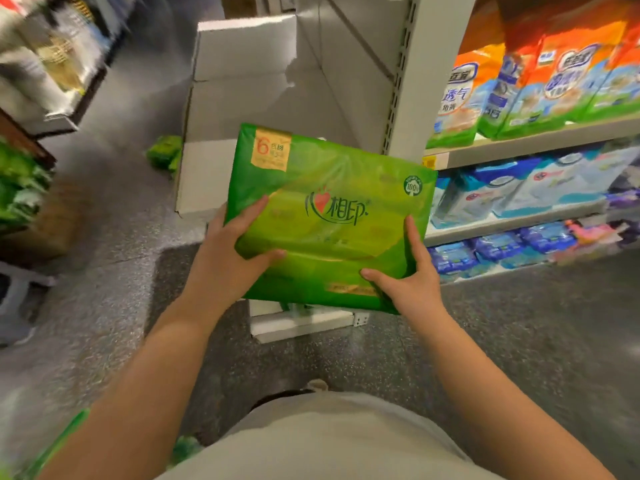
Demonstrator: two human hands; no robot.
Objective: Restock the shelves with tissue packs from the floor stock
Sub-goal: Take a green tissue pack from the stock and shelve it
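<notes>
I hold a green tissue pack flat in front of me at mid-frame, its printed face up, with a yellow label at its top left corner. My left hand grips its lower left edge, thumb on top. My right hand grips its lower right edge. Another green tissue pack lies on the floor farther off to the left. More green packs are stacked at the left edge, blurred. The white shelf end stands just behind the held pack.
To the right, grey shelves carry orange and green bags on top and blue and white packs below. A white upright post stands at the shelf's end. Blurred shelving lines the far left. The speckled grey floor stretches below.
</notes>
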